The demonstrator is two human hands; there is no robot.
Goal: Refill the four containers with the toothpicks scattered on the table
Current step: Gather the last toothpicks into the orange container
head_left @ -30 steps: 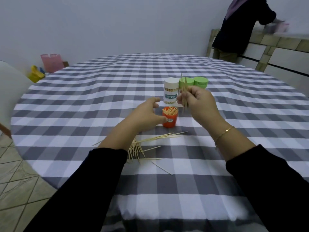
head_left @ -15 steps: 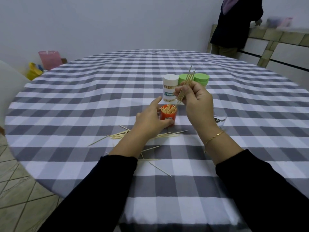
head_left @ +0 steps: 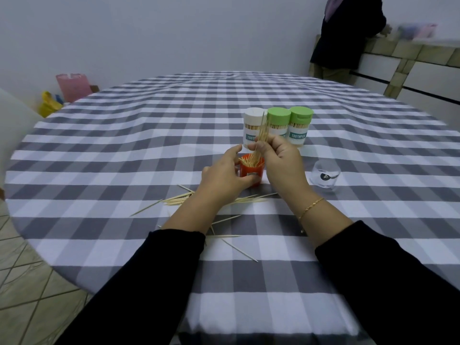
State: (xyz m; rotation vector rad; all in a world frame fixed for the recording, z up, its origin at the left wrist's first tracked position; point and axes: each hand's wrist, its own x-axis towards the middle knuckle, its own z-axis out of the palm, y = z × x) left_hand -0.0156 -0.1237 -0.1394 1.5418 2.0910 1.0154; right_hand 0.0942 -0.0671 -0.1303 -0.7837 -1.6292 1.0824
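Where the head view looks down on a round table (head_left: 124, 150) under a grey and white checked cloth: three closed toothpick containers in a row at the far side of the work spot, one with a white lid (head_left: 252, 125) on the left, two with green lids (head_left: 278, 123) (head_left: 300, 125) to its right, all upright. Just near of them, an open orange container (head_left: 251, 170), upright, packed with toothpicks standing on end. Right of the hands, a clear lid (head_left: 323, 176) lying on the cloth. Far right, another person (head_left: 348, 33) in dark clothes at a tiled counter (head_left: 410, 53); far left, pink and yellow items (head_left: 67, 90) on the floor.

Left hand (head_left: 224, 178) wrapped around the orange container from its left and near side, clasping it, hiding part of its wall. Right hand (head_left: 281, 160) pinching a bundle of toothpicks (head_left: 261, 131), long axis nearly upright, tilted slightly, lower ends down in the container's mouth, upper ends crossing in front of the white-lidded container. Scattered toothpicks (head_left: 174, 199) lying flat on the cloth near of the orange container, mostly running left to right, partly hidden under both forearms; one stray toothpick (head_left: 239, 250) nearer, angled.
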